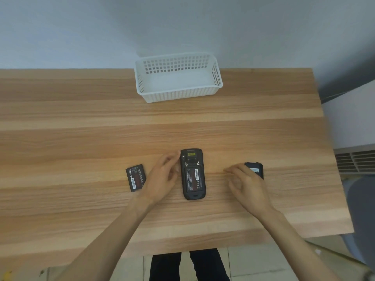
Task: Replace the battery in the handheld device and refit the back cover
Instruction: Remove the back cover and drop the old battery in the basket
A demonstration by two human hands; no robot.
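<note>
1. Device (193,174) lies face down near the middle of the worktop (81,138), back cover off, long axis pointing away from the person.
2. A battery (193,178) sits in its open bay, label up.
3. Left hand (162,177) is at the device's left edge, fingers loosely curled and touching the upper left side; not gripping anything I can see.
4. Right hand (248,184) is on the worktop just right of the device, apart from it, fingers spread and relaxed, holding nothing.
5. Cover (256,169) lies flat to the right, partly hidden behind the right hand; contact unclear.
6. Second battery (136,177) lies loose on the worktop just left of the left hand, slightly tilted, label up.
7. White basket (178,92) stands at the far edge, well apart from everything.
</note>
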